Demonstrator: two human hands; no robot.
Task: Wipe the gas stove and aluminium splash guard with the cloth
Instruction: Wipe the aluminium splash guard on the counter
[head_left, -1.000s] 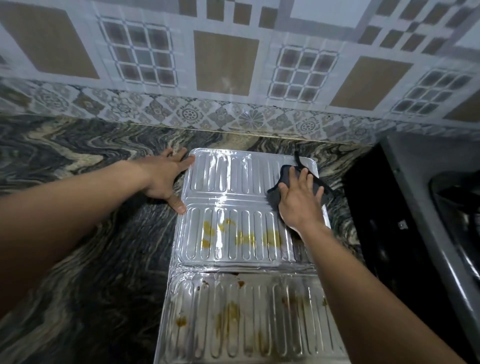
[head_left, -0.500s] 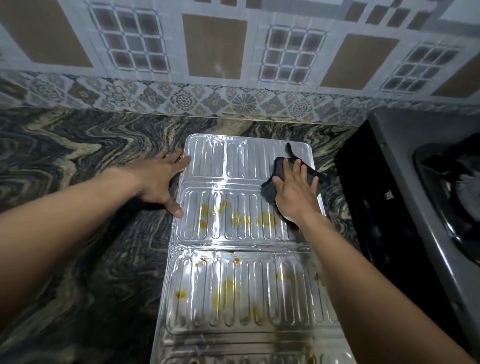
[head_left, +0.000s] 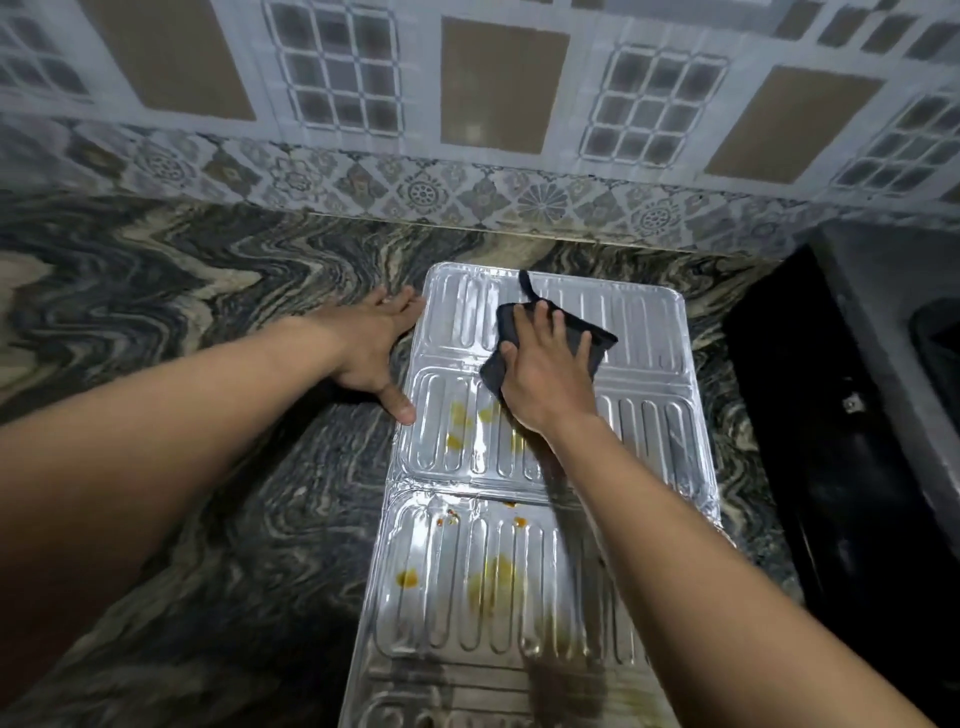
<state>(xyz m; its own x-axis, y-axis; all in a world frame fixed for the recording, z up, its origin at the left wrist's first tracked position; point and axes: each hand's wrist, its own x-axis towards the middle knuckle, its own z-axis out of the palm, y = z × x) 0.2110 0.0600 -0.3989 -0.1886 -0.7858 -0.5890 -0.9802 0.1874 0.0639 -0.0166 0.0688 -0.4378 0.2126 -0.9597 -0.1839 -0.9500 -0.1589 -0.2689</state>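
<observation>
Dark cloth (head_left: 582, 338) under right hand (head_left: 545, 379), atop aluminium splash guard (head_left: 644, 415).

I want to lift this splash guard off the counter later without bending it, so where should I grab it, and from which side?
Probably by the long side edges of the aluminium splash guard, one hand each side, near the crease between panels. It lies flat on the counter, and the left hand already rests at its left edge. The right hand presses the cloth on it.

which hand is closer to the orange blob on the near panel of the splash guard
Left, though narrowly. The left hand rests flat at the guard's left edge, above the orange blob. The right hand presses the cloth farther up and right.
</observation>
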